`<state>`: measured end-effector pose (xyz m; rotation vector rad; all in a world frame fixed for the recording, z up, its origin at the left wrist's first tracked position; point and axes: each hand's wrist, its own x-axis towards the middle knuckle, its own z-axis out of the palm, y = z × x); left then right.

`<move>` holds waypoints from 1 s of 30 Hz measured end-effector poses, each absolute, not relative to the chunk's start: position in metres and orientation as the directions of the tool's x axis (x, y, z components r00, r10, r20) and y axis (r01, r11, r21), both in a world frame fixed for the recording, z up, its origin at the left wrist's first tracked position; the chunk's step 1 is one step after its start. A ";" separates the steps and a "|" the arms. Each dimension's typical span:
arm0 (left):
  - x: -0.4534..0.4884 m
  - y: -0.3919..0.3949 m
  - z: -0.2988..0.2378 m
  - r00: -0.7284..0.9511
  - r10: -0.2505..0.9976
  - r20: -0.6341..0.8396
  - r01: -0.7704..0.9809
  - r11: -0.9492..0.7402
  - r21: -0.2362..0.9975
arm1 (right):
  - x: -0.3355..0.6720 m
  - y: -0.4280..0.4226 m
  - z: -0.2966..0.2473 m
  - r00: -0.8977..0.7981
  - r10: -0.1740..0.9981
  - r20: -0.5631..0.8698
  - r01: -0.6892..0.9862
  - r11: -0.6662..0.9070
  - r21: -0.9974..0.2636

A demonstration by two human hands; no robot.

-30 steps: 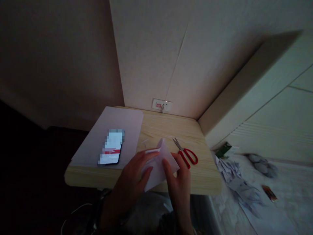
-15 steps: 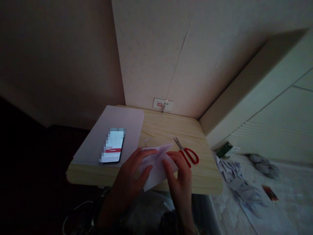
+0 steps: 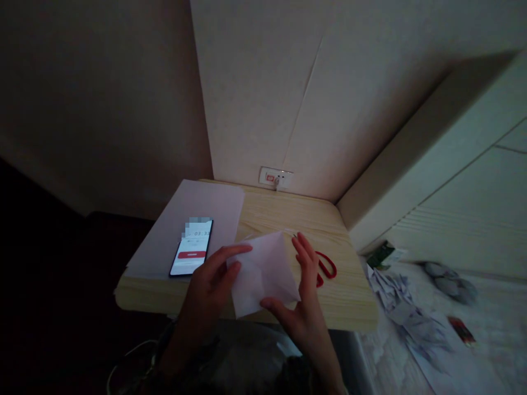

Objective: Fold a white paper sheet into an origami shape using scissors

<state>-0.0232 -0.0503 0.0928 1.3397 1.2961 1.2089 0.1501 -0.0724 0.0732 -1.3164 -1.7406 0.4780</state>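
Note:
A folded piece of white paper (image 3: pixel 265 269) is held up above the front part of the table, with crease lines across its surface. My left hand (image 3: pixel 216 277) pinches its left edge between thumb and fingers. On the other side, my right hand (image 3: pixel 307 296) is spread open, its thumb against the paper's lower edge and its fingers raised beside the right edge. Behind those fingers lie scissors with red handles (image 3: pixel 329 266), their blades mostly hidden.
A lit phone (image 3: pixel 191 257) rests on large white sheets (image 3: pixel 206 197) at the left of the wooden table (image 3: pixel 296 211). A wall socket (image 3: pixel 275 178) sits behind. To the right, crumpled and folded papers (image 3: pixel 407 312) lie on a bed (image 3: pixel 494 307).
The paper has been opened out flatter and now faces me as a wider shape. My right hand has released its pinch and spread its fingers; my left hand still grips the left edge.

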 end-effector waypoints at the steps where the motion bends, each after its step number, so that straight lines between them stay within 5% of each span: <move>1: -0.025 -0.050 0.093 -0.036 0.998 0.060 0.146 -0.054 0.988 | 0.150 -0.072 0.073 -0.079 0.911 0.404 0.587 0.370 -0.720; 7: -0.032 -0.048 0.095 -0.100 0.994 0.045 0.152 -0.029 0.988 | 0.157 -0.070 0.070 -0.233 0.897 0.376 0.667 0.428 -0.609; 23: -0.028 -0.059 0.108 -0.022 0.980 -0.197 -0.067 0.195 0.978 | 0.168 -0.074 0.076 -0.040 0.704 0.709 0.582 0.593 -0.556; 30: -0.026 -0.061 0.108 0.006 1.000 -0.016 0.094 0.015 0.995 | 0.169 -0.076 0.075 0.101 0.821 0.562 0.425 0.475 -0.771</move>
